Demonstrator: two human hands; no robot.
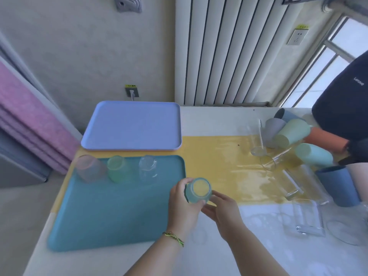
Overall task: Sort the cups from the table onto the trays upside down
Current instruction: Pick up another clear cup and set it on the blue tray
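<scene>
Teal tray [103,216] holds three upturned cups [119,169]; left hand [183,206] grips a fourth cup [198,191], right hand [223,212] touches it, fingers loose; a pile [288,134] waits at the table's [219,120] right edge.

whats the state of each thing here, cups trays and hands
teal tray, three cups along its far side
pink cup, upside down
green cup, upside down
clear cup, upside down
lilac tray, flat on the table
pale blue cup, lifted, gripped
left hand, grips the pale blue cup
right hand, open, fingertips at the cup
piled cups, on their sides
</scene>
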